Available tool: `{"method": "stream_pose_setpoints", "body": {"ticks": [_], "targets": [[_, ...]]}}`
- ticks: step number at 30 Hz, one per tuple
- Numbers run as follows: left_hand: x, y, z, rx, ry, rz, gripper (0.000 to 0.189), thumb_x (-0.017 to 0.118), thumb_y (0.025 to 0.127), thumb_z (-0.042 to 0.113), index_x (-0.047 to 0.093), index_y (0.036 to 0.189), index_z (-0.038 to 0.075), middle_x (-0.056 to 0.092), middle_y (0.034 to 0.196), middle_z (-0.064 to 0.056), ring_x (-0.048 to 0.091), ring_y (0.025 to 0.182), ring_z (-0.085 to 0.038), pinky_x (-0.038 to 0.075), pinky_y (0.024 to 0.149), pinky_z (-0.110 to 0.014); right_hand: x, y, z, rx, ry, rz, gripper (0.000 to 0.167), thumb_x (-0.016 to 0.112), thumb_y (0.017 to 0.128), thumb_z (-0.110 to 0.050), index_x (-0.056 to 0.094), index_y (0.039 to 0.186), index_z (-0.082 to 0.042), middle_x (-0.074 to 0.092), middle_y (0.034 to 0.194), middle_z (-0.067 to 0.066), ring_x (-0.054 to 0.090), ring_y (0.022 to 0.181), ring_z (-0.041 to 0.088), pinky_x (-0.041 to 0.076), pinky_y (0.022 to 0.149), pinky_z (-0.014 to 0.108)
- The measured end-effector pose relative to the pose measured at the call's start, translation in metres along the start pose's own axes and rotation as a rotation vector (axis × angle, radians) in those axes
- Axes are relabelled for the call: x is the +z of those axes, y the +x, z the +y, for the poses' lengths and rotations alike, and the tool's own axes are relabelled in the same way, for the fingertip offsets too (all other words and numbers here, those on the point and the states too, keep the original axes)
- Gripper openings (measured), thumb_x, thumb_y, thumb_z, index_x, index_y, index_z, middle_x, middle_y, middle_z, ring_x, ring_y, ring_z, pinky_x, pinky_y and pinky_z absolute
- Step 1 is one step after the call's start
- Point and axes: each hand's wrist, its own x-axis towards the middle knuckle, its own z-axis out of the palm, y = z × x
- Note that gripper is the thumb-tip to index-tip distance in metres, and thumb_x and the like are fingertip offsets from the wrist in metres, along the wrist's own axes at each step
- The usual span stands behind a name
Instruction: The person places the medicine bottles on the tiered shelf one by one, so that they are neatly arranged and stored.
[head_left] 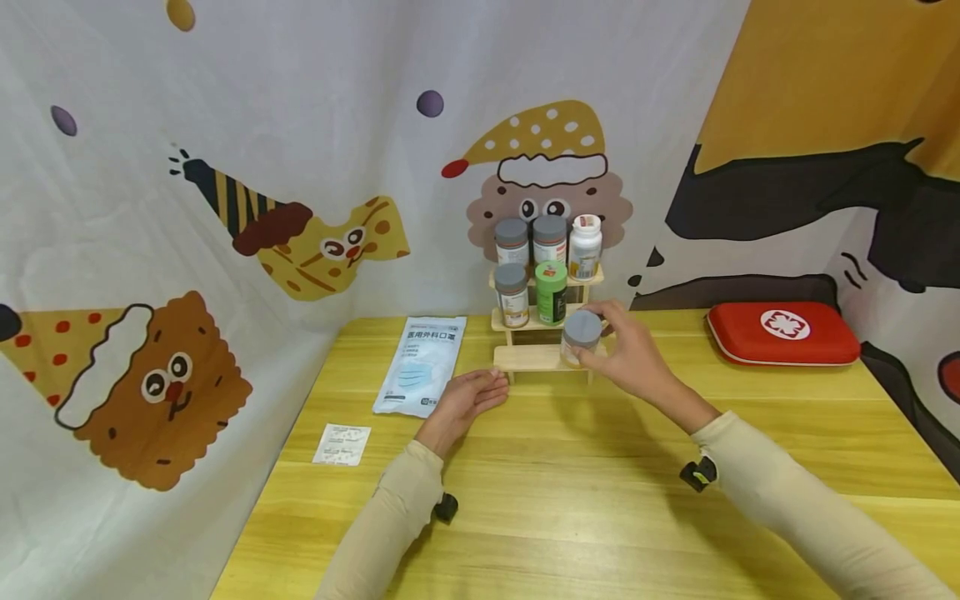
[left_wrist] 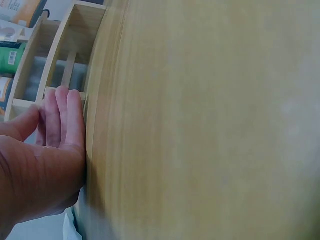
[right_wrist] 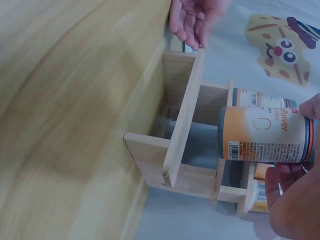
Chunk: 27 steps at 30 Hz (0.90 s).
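Observation:
My right hand [head_left: 632, 350] grips a supplement bottle [right_wrist: 265, 134] with a grey lid and an orange and white label, near the lid end. In the right wrist view a gap shows between the bottle's base and the lowest step of the wooden tiered rack [head_left: 531, 358]. My left hand [head_left: 467, 402] has its fingertips at the left end of that lowest step, its fingers fairly straight. On the middle step stand a grey-lidded bottle [head_left: 513, 297] and a green bottle [head_left: 551, 293]. Two grey-lidded bottles and a white bottle [head_left: 586, 248] occupy the top step.
Left of the rack lies a face mask packet [head_left: 422, 367], with a small white packet [head_left: 342, 444] nearer the front. A red first-aid case [head_left: 783, 334] is at the back right of the wooden table [head_left: 570, 508]. Behind hangs a printed cloth [head_left: 315, 108].

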Motion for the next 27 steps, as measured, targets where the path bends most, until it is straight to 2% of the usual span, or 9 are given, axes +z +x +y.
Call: {"method": "stream_pose_setpoints", "body": {"ticks": [5,9,15,21,27], "targets": [[0.001,0.0,0.0,0.006,0.006,0.0,0.033,0.064,0.107,0.016,0.065,0.133,-0.005,0.078,0.119,-0.015,0.077,0.107,-0.022,0.064,0.105,-0.04,-0.004,0.006,0.002,0.001,0.002,0.047,0.059,0.084,0.085,-0.008,0.059,0.138,-0.001,0.063,0.124,0.016,0.061,0.109,0.024,0.058,0.086,0.042],[0.001,0.0,0.0,0.01,0.004,-0.002,0.033,0.064,0.107,0.016,0.065,0.132,-0.005,0.078,0.118,-0.015,0.077,0.109,-0.024,0.063,0.106,-0.04,-0.007,0.012,0.004,-0.009,0.009,0.1,0.056,0.084,0.085,-0.008,0.061,0.136,-0.002,0.063,0.125,0.015,0.058,0.11,0.021,0.054,0.084,0.029],[0.001,0.001,0.0,0.004,-0.011,0.005,0.03,0.065,0.107,0.016,0.067,0.129,-0.004,0.079,0.116,-0.014,0.077,0.106,-0.022,0.064,0.104,-0.039,-0.008,0.02,0.006,-0.002,0.001,0.169,0.057,0.086,0.086,-0.009,0.061,0.137,-0.002,0.062,0.125,0.017,0.058,0.11,0.025,0.049,0.083,0.018],[0.001,0.001,0.0,0.004,-0.008,0.005,0.032,0.065,0.107,0.017,0.066,0.13,-0.005,0.077,0.121,-0.018,0.077,0.107,-0.023,0.065,0.104,-0.039,-0.007,0.026,0.009,0.051,-0.006,0.213,0.061,0.085,0.09,-0.015,0.058,0.141,0.002,0.06,0.13,0.02,0.061,0.108,0.031,0.048,0.084,0.017],[0.001,0.002,0.0,-0.004,-0.008,0.006,0.033,0.066,0.106,0.017,0.066,0.132,-0.004,0.075,0.125,-0.02,0.077,0.109,-0.024,0.064,0.105,-0.039,-0.005,0.028,0.011,0.064,-0.013,0.227,0.063,0.087,0.09,-0.015,0.057,0.144,0.0,0.06,0.133,0.021,0.063,0.108,0.033,0.049,0.085,0.016]]}}
